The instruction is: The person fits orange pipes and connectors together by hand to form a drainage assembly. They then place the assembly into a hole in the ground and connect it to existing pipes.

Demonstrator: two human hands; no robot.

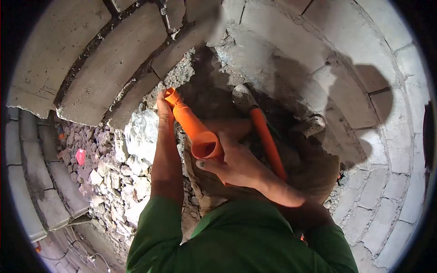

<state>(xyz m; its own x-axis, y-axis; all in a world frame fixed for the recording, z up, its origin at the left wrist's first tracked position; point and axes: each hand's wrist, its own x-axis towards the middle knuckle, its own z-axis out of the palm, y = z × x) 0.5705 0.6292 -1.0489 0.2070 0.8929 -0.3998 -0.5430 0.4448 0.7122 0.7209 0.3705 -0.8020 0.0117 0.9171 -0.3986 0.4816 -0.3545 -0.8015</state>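
An orange plastic pipe fitting [191, 123] is held up in front of me by both hands. Its wide open socket faces me, and a narrower open end points away. My left hand [164, 107] is closed round the narrow far end. With my right hand [239, 164] I grip the wide end, the thumb at the lower rim of the socket. A longer orange pipe [267, 143] runs from beside a shoe down past my right wrist, which hides its lower end.
Two light speckled shoes [244, 97] stand in the dark hollow ahead. Block walls [337, 86] curve around both sides. Rubble [109, 170] lies at left, with a clear plastic bag [142, 134] and a red scrap [80, 157]. Thin cables [81, 250] trail at lower left.
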